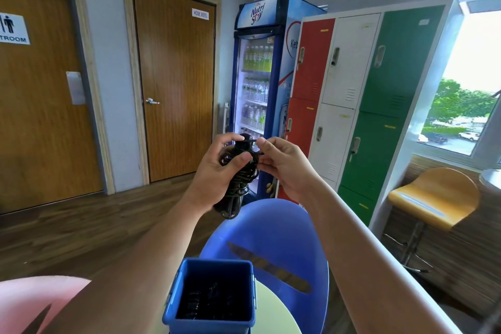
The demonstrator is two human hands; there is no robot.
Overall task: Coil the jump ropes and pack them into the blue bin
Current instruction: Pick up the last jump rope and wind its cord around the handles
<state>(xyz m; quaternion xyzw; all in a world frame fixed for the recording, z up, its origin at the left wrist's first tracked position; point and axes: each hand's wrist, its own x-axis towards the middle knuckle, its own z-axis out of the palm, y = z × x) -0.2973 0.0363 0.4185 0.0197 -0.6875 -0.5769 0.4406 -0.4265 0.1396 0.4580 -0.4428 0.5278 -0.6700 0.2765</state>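
Note:
A black jump rope (238, 179) is bundled into a tight coil and held up at chest height. My left hand (217, 168) grips the coil around its middle, thumb across the front. My right hand (282, 163) pinches the rope's end at the top of the bundle, beside the black handle. Below, at the bottom centre, the blue bin (179, 287) stands open on a pale round table. Dark coiled ropes (208, 304) lie inside it.
A blue plastic chair (284, 228) stands just behind the bin, a pink chair (24, 304) at bottom left. Beyond are a drinks fridge (260, 84), coloured lockers (352, 95), an orange stool (433, 198) by the window, two wooden doors and wood flooring.

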